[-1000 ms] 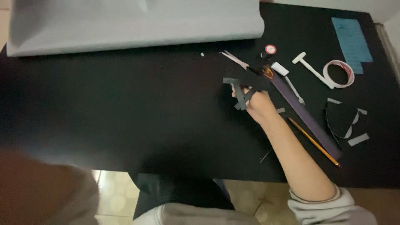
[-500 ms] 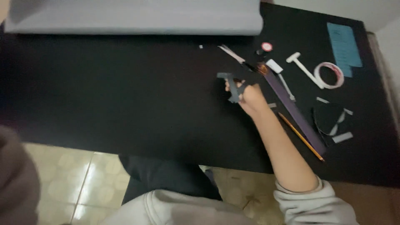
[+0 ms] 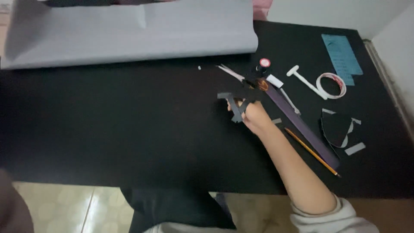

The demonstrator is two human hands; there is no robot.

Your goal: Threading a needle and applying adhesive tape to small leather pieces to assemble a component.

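Note:
My right hand [image 3: 253,115] reaches out over the black table [image 3: 108,129] and pinches a small cut-out of dark grey paper [image 3: 235,105] with thin strips sticking out. Just beyond the hand lie scissors [image 3: 241,77] with light blades and dark handles. A long dark ruler [image 3: 302,127] and a yellow pencil [image 3: 311,152] lie to the right of my forearm. My left hand is out of sight; only a blurred dark sleeve [image 3: 13,207] shows at the bottom left corner.
A big grey paper sheet [image 3: 129,32] covers the table's far side. To the right lie a tape roll [image 3: 331,85], a white T-shaped piece [image 3: 302,77], a small red-capped tube [image 3: 263,64], a blue paper [image 3: 341,54] and dark and white paper offcuts [image 3: 338,129]. Tiled floor [image 3: 64,207] shows below the near edge.
The view has shifted so the table sits a little lower and leftward. My right hand still holds the grey cut-out in about the same spot by the scissors.

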